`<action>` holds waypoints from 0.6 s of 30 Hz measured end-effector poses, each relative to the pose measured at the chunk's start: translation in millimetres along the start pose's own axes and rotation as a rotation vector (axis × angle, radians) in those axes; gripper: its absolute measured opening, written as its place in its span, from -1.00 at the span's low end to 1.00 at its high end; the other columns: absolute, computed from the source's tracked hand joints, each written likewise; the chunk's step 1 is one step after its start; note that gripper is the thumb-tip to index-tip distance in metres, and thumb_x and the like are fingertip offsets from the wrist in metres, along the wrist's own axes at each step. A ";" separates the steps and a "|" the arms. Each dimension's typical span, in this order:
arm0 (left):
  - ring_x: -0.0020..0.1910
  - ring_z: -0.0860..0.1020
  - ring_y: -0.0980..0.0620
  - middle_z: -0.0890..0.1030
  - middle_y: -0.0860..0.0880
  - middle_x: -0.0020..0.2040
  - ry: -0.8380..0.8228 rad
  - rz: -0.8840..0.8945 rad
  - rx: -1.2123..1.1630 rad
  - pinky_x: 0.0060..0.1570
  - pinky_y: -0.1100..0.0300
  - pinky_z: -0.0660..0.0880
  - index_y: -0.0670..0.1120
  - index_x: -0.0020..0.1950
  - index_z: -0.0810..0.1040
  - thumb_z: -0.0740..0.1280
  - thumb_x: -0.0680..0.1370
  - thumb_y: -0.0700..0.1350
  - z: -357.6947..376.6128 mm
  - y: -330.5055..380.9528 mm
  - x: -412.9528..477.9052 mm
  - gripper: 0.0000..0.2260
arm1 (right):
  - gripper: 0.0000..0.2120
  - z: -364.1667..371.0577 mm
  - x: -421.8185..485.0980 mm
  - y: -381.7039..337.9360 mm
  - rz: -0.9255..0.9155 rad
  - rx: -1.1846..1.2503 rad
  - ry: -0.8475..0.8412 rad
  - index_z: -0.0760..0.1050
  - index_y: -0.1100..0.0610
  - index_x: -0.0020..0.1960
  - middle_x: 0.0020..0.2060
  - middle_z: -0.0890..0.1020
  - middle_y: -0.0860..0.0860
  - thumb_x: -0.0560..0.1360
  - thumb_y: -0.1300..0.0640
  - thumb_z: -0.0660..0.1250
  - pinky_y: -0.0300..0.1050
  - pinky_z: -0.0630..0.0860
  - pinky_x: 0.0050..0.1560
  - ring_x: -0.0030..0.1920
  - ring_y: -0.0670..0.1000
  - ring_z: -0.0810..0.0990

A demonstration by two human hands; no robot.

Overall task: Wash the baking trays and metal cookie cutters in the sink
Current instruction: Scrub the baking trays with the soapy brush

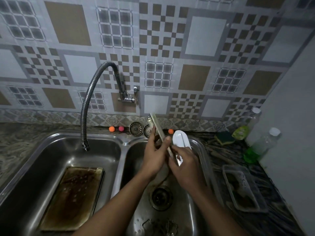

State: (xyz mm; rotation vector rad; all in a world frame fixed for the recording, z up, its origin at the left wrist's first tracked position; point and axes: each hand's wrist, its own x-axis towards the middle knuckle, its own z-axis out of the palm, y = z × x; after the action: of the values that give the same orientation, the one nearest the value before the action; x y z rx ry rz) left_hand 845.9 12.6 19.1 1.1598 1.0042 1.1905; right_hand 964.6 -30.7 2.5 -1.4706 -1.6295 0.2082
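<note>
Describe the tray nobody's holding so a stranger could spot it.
In the double steel sink, look in the left basin under the flexible tap. The baking tray lies flat on its floor, brown-stained, unlike the second tray the left hand holds edge-on over the right basin.

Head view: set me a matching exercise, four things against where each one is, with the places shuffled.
Things:
1. stained tray
2. edge-on tray
3. cutters
4. sponge

Places:
A. counter, right of the sink
B. left basin
C. left hand
D. floor of the right basin

Pairs: 1-B, 2-C, 3-D, 4-A
</note>
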 end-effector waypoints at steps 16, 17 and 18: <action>0.46 0.29 0.27 0.33 0.13 0.50 0.149 0.283 0.321 0.40 0.36 0.26 0.07 0.55 0.22 0.17 0.66 -0.25 -29.1 -3.9 4.4 -0.51 | -0.69 -10.4 13.5 -11.3 -0.084 0.011 0.131 0.55 0.17 0.25 0.15 0.54 0.04 0.52 0.30 0.37 -0.42 0.42 0.13 0.16 -0.08 0.51; 0.45 0.33 0.22 0.38 0.08 0.48 0.165 0.274 0.324 0.40 0.32 0.29 0.09 0.52 0.28 0.18 0.66 -0.23 -30.2 -6.9 4.6 -0.55 | -0.66 -11.0 16.9 -11.9 -0.036 0.028 0.141 0.54 0.16 0.28 0.16 0.53 0.02 0.51 0.25 0.39 -0.48 0.40 0.10 0.15 -0.10 0.50; 0.42 0.38 0.19 0.42 0.06 0.45 0.184 0.266 0.312 0.39 0.30 0.33 0.08 0.50 0.32 0.20 0.65 -0.22 -30.6 -8.6 4.3 -0.57 | -0.62 -11.3 20.2 -12.0 0.030 0.053 0.144 0.53 0.14 0.30 0.17 0.53 -0.01 0.50 0.21 0.42 -0.50 0.39 0.08 0.15 -0.11 0.50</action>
State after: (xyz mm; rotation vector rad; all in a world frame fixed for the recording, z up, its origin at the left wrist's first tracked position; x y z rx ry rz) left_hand 817.7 20.7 6.1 1.4842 1.2354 1.4034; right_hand 966.3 -21.4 26.8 -1.4375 -1.4761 0.1571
